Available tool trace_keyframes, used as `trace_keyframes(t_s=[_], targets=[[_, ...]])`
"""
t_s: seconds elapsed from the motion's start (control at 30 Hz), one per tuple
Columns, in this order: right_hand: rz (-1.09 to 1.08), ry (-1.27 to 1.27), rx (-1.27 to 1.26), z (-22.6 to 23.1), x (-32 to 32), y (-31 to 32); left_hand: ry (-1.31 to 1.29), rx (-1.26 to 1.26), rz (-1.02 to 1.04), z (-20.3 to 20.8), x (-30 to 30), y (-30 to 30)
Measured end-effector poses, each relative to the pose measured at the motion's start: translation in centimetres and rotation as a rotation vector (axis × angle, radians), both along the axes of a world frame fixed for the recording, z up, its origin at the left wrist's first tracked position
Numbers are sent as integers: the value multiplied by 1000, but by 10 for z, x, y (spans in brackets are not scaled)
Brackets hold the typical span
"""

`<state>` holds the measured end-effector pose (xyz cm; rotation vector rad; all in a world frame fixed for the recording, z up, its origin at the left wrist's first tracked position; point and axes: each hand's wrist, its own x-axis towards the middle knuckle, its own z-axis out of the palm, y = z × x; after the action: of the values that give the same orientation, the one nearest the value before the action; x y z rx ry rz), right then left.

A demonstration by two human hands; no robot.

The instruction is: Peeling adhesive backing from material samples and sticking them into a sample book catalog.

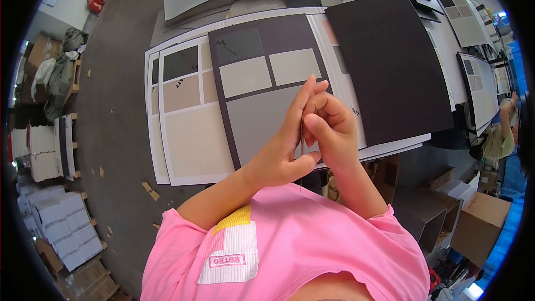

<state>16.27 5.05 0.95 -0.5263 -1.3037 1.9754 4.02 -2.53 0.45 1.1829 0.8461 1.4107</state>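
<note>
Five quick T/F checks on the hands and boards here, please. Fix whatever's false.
1. The black board lies to the right of the dark-bordered sample board. True.
2. The two hands are wide apart. False: the left hand and right hand are together.
3. The sample board has a large grey panel below two smaller light panels. True.
4. The person's shirt is green. False: the shirt is pink.
5. A cardboard box stands at the picture's lower right. True.

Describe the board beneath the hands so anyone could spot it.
Beyond the pink shirt is the left hand; the middle board lies below it. Its dark frame around grey and pale panels sets it apart from the white-bordered board and plain black board beside it.
</note>
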Motion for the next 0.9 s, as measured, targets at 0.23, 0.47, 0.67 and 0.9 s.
trace_keyframes(t_s=[0.23, 0.47, 0.67, 0.9], targets=[[22, -36, -31, 10, 3, 0, -32, 20, 17, -2, 1, 2], [24, -3, 6, 6, 3, -1, -37, 16, 1, -2, 4, 1], [15, -34, 28, 7, 5, -2, -89, 8, -2, -2, 7, -2], [51, -51, -36, 21, 10, -1, -22, 9, 15, 1, 0, -2]])
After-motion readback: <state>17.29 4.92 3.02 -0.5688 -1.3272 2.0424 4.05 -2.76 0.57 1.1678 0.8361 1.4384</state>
